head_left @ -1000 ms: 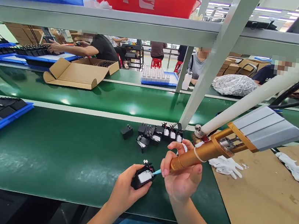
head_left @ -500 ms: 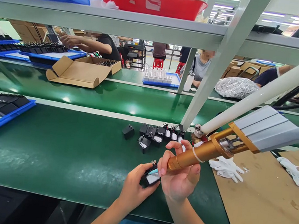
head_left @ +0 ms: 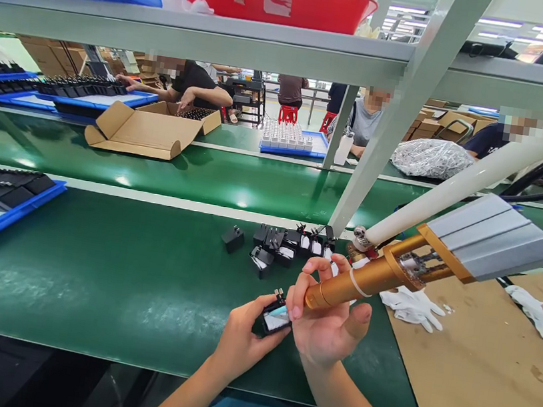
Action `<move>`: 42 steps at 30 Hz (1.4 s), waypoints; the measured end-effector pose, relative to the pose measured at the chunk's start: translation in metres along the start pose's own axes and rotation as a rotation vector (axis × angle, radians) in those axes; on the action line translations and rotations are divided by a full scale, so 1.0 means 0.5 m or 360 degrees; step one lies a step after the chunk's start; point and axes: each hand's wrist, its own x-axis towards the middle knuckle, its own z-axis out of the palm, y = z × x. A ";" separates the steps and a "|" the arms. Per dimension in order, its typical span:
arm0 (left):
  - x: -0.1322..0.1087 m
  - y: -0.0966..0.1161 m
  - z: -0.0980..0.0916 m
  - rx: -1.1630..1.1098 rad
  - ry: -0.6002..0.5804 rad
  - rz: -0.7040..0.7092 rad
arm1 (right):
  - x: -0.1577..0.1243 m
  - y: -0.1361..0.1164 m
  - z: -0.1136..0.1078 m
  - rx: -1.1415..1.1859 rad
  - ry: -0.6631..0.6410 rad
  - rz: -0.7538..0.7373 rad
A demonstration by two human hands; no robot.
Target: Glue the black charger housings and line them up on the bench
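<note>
My left hand (head_left: 243,340) grips a small black plug adapter (head_left: 276,321) with metal prongs at its top and a whitish inner face turned up. Over it, my right hand (head_left: 322,325) holds the front end of a gold cylindrical tool (head_left: 358,286), fingers curled around it and thumb sticking out. A light-blue tip (head_left: 278,311) in line with the tool lies over the adapter's face; whether it touches is not clear. Behind my hands stands a cluster of similar black adapters (head_left: 274,239), with one single adapter (head_left: 233,239) to its left.
A white pole (head_left: 458,172) slopes down beside the tool. White gloves (head_left: 413,307) lie near the brown cardboard (head_left: 485,368) at right. A blue-rimmed tray (head_left: 6,220) of black parts stands left. Across the belt (head_left: 234,181), co-workers sit near an open carton (head_left: 143,131).
My hands keep nearly the same hold, with my right thumb spread slightly farther out. Across the belt, a co-worker's hand has moved to the open carton.
</note>
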 end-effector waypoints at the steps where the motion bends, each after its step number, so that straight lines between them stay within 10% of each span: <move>1: 0.000 -0.008 -0.006 0.0037 -0.0035 -0.0023 | 0.002 0.000 -0.002 0.0018 0.0002 0.0004; 17: 0.038 -0.053 -0.065 -0.0247 -0.0480 -0.0546 | 0.028 -0.011 -0.052 -0.0051 0.0052 -0.0038; 28: 0.003 -0.038 -0.047 0.0371 -0.0317 0.0186 | 0.029 -0.011 -0.059 -0.0031 0.0041 -0.0060; 42: 0.001 -0.059 -0.017 0.0569 -0.0353 0.0257 | 0.026 -0.012 -0.062 -0.0067 0.0058 -0.0049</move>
